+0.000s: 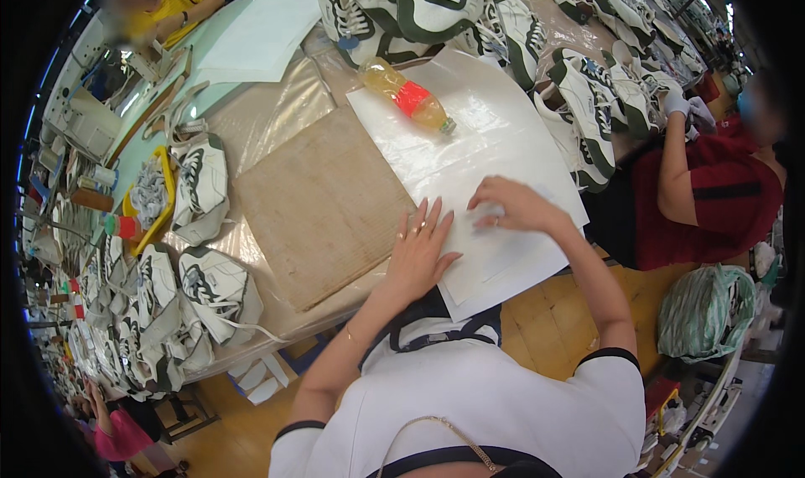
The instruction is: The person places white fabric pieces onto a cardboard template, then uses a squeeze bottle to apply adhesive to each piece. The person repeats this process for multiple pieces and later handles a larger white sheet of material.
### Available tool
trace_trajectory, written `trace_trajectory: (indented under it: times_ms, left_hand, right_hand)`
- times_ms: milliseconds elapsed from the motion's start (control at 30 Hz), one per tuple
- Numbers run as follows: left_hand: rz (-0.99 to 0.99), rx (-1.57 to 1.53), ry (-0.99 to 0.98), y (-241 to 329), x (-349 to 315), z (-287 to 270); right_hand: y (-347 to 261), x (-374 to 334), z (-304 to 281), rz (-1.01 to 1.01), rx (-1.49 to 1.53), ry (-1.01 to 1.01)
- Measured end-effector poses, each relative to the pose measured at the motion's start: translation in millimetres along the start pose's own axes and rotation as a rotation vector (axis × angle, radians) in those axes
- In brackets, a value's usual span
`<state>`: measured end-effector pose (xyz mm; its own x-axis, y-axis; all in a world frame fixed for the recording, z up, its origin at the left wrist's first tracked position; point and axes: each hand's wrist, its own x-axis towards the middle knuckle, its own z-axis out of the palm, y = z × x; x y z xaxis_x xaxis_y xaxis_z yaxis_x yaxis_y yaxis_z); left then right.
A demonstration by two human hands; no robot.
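My left hand (422,258) lies flat with spread fingers, at the border between a brown cardboard sheet (323,201) and large white sheets (528,155). Rings show on its fingers. Just to its right, my right hand (516,205) hovers over or touches the white sheets, slightly blurred. Its fingers are bent but apart, and I see nothing held between them. A faint bluish patch shows on the sheet beneath that hand; I cannot make out what it is. Beyond both hands, a plastic bottle (408,95) with yellowish liquid and a red label rests on its side on the white sheets.
White and dark green shoe uppers (440,4) pile up at the far edge, with more shoe uppers (220,289) at left. A yellow basket (168,194) holds crumpled material. At right a person in dark red (713,189) handles shoes, above a filled plastic bag (706,312).
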<state>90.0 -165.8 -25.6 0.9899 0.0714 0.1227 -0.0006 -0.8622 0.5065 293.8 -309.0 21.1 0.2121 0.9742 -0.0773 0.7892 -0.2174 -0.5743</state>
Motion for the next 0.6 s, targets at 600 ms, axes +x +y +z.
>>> trace_trajectory:
  times_ms: [600]
  left_hand:
    - [-0.012, 0.037, -0.036, -11.5, 13.7, 8.5]
  right_hand:
    - [-6.2, 19.8, 0.5, -0.099, -0.241, -0.372]
